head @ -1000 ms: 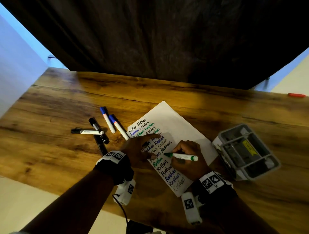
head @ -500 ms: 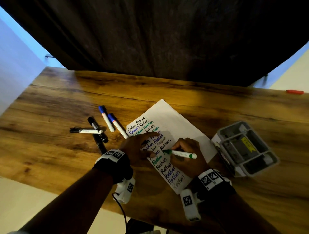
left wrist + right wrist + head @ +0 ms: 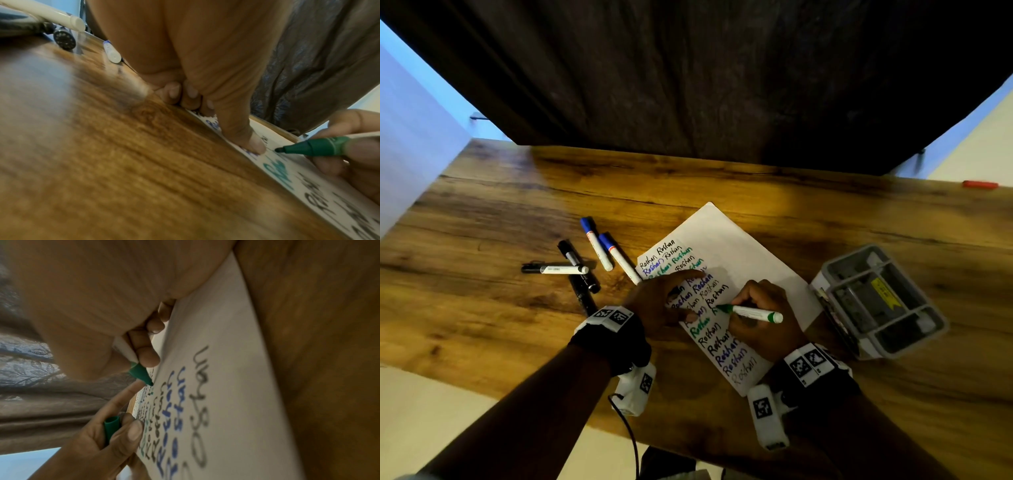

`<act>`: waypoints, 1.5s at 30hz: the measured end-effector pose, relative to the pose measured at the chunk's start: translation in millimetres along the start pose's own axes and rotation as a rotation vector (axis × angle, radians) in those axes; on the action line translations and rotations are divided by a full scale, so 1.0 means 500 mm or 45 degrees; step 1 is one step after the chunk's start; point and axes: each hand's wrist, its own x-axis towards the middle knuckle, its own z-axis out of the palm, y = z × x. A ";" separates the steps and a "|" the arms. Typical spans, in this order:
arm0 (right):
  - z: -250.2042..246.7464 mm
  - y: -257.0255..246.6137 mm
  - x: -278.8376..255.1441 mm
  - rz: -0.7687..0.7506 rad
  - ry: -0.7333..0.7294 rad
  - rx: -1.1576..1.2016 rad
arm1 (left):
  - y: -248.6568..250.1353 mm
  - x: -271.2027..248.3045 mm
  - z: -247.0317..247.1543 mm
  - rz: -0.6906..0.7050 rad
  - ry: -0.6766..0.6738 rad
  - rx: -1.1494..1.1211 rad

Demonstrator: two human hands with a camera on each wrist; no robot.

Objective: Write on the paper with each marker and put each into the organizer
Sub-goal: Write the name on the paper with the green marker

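Note:
A white paper (image 3: 739, 253) covered in several written lines lies mid-table. My right hand (image 3: 734, 305) grips a green marker (image 3: 753, 312), uncapped, with its tip touching the sheet. In the right wrist view the marker (image 3: 139, 371) meets the paper (image 3: 226, 353) beside the written lines. My left hand (image 3: 674, 301) rests on the sheet's left edge and pinches the green cap (image 3: 111, 428). Its thumb (image 3: 246, 141) presses the paper close to the marker tip (image 3: 279, 149). The grey organizer (image 3: 873, 346) stands to the right of the paper.
Left of the paper lie two blue-capped markers (image 3: 595, 246) (image 3: 619, 257) and three black ones (image 3: 554, 269) (image 3: 577, 265) (image 3: 582, 294). A small red object (image 3: 979, 185) sits at the table's far right edge. A dark curtain hangs behind the table.
The right hand has nudged the green marker's tip slightly up the sheet, closer to the left hand's fingers. The left hand has stayed on the paper.

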 end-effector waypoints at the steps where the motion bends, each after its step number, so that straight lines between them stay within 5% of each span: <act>1: 0.002 0.001 0.000 -0.009 0.000 -0.006 | 0.001 0.000 -0.001 0.005 -0.001 0.002; 45: 0.012 0.011 -0.010 0.112 0.178 -0.024 | 0.011 -0.009 -0.003 0.014 0.011 -0.037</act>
